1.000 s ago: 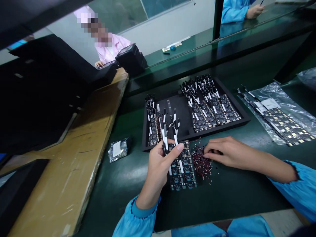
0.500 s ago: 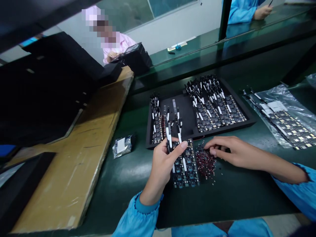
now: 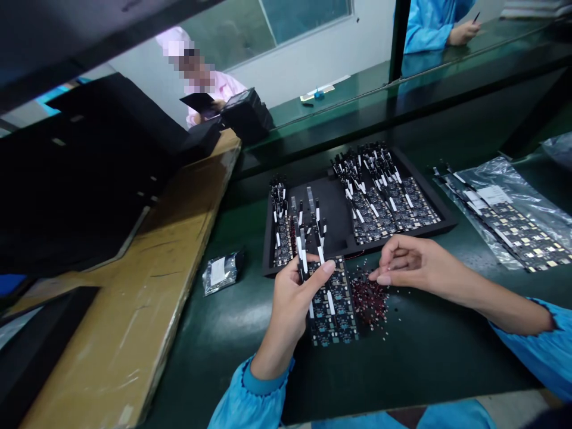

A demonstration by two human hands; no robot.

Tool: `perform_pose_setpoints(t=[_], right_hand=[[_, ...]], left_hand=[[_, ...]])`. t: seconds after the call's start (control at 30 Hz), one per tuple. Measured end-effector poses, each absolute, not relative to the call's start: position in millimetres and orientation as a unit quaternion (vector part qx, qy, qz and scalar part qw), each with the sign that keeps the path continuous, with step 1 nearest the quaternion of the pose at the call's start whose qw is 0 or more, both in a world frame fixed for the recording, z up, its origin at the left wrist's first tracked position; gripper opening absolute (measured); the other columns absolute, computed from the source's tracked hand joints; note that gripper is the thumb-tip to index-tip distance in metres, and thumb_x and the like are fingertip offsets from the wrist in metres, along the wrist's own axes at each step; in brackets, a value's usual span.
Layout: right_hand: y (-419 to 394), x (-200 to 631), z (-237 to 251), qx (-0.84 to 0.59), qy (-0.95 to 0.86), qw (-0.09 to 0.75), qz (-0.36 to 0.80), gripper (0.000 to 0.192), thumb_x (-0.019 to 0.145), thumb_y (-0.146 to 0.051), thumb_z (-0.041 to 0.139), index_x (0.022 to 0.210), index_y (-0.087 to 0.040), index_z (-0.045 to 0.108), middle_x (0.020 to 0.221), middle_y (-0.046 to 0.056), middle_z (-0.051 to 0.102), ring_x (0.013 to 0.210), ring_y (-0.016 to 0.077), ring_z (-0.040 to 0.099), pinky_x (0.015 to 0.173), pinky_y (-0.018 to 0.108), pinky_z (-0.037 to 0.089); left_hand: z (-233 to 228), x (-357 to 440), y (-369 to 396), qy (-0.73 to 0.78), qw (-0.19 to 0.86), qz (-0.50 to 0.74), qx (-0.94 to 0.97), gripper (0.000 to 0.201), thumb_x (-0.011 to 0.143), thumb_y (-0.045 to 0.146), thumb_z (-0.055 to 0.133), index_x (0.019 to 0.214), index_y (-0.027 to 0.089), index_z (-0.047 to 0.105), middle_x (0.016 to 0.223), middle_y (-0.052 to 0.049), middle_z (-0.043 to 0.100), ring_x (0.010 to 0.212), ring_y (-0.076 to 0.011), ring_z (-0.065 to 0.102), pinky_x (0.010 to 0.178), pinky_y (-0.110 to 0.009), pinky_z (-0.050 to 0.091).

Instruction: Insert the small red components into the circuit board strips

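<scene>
My left hand (image 3: pixel 297 292) grips the upper left part of a dark circuit board panel (image 3: pixel 340 313), thumb on top. Flat black cables with white strips stick up from the panel past my fingers. Just right of it a loose pile of tiny dark red and pale components (image 3: pixel 370 301) lies on the green table. My right hand (image 3: pixel 402 262) is over the pile's upper right edge, thumb and index finger pinched together. Whatever is between those fingertips is too small to make out.
Behind my hands a black tray (image 3: pixel 328 202) holds several cabled circuit boards. A clear bag with more boards (image 3: pixel 521 223) lies right; a small silvery packet (image 3: pixel 221 273) lies left. Brown cardboard (image 3: pixel 179 262) and black boxes (image 3: pixel 89 173) fill the left side. Co-workers sit across the bench.
My right hand has drawn its fingers into a pinch and lifted slightly from the pile. My left hand still grips the panel. The co-worker opposite now holds up a dark flat piece.
</scene>
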State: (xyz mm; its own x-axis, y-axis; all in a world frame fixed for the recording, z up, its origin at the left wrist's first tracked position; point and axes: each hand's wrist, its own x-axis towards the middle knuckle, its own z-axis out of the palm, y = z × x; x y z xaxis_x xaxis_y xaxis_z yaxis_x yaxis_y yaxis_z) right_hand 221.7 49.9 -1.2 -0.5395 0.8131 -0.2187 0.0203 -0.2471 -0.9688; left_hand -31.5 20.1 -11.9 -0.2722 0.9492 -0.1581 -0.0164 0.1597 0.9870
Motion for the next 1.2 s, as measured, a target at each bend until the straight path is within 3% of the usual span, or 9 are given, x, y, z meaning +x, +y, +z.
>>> perform_pose_setpoints(t=[0.13, 0.3, 0.43, 0.6, 0.87, 1.07, 1.2], right_hand=[[51.4, 220.1, -0.3, -0.365, -0.509, 0.295, 0.721, 0.039, 0.075, -0.032, 0.087, 0.099, -0.021, 0.06, 0.085, 0.0, 0.07, 0.086, 0.0247, 0.078, 0.08, 0.038, 0.059], [54.1, 220.5, -0.1, -0.392, -0.529, 0.261, 0.706, 0.052, 0.073, -0.034, 0.089, 0.116, -0.022, 0.062, 0.087, 0.001, 0.075, 0.083, 0.0213, 0.074, 0.079, 0.035, 0.059], [54.3, 221.9, -8.8, -0.392, -0.55, 0.253, 0.693, 0.037, 0.075, -0.036, 0.088, 0.104, -0.022, 0.071, 0.098, 0.005, 0.078, 0.085, 0.0203, 0.073, 0.079, 0.033, 0.058], [54.3, 221.6, -14.7, -0.389, -0.593, 0.247, 0.661, 0.02, 0.076, -0.039, 0.087, 0.083, -0.021, 0.081, 0.119, 0.006, 0.075, 0.101, 0.0223, 0.072, 0.084, 0.028, 0.057], [50.4, 222.4, -10.2, -0.368, -0.617, 0.234, 0.655, 0.014, 0.088, -0.036, 0.076, 0.093, -0.023, 0.078, 0.077, 0.001, 0.077, 0.077, 0.0191, 0.073, 0.074, 0.029, 0.056], [46.2, 219.3, -0.8, -0.376, -0.657, 0.246, 0.605, 0.02, 0.094, -0.041, 0.068, 0.094, -0.023, 0.076, 0.086, 0.0, 0.072, 0.077, 0.0165, 0.067, 0.073, 0.028, 0.052], [42.7, 214.7, 1.4, -0.381, -0.677, 0.255, 0.576, 0.02, 0.096, -0.04, 0.065, 0.094, -0.023, 0.076, 0.091, 0.001, 0.07, 0.081, 0.0168, 0.066, 0.074, 0.029, 0.051]], left_hand=[[-13.2, -32.3, 20.4, 0.602, 0.466, 0.521, 0.386, 0.025, 0.062, 0.03, 0.089, 0.074, 0.02, 0.07, 0.059, -0.002, 0.071, 0.054, -0.0243, 0.067, 0.05, -0.03, 0.052], [-13.9, -32.1, 20.8, 0.598, 0.468, 0.526, 0.383, 0.025, 0.061, 0.03, 0.089, 0.074, 0.02, 0.071, 0.059, -0.001, 0.072, 0.053, -0.0228, 0.065, 0.049, -0.029, 0.052], [-13.1, -31.2, 21.1, 0.595, 0.47, 0.528, 0.382, 0.025, 0.061, 0.03, 0.089, 0.073, 0.02, 0.071, 0.058, -0.002, 0.071, 0.051, -0.0218, 0.064, 0.048, -0.028, 0.051], [-9.6, -29.0, 21.1, 0.591, 0.47, 0.533, 0.383, 0.022, 0.061, 0.028, 0.089, 0.071, 0.019, 0.071, 0.057, -0.001, 0.07, 0.049, -0.0199, 0.062, 0.049, -0.028, 0.051], [-10.0, -27.7, 19.1, 0.59, 0.476, 0.527, 0.385, 0.024, 0.06, 0.028, 0.09, 0.073, 0.019, 0.071, 0.058, -0.001, 0.071, 0.051, -0.0213, 0.064, 0.05, -0.029, 0.052], [-10.1, -26.1, 16.2, 0.587, 0.517, 0.473, 0.405, 0.024, 0.065, 0.03, 0.088, 0.078, 0.019, 0.071, 0.063, -0.003, 0.073, 0.057, -0.0254, 0.068, 0.052, -0.032, 0.054], [-8.7, -23.7, 13.8, 0.587, 0.522, 0.44, 0.435, 0.021, 0.067, 0.031, 0.087, 0.076, 0.02, 0.072, 0.063, -0.002, 0.07, 0.054, -0.0236, 0.065, 0.051, -0.03, 0.053]])
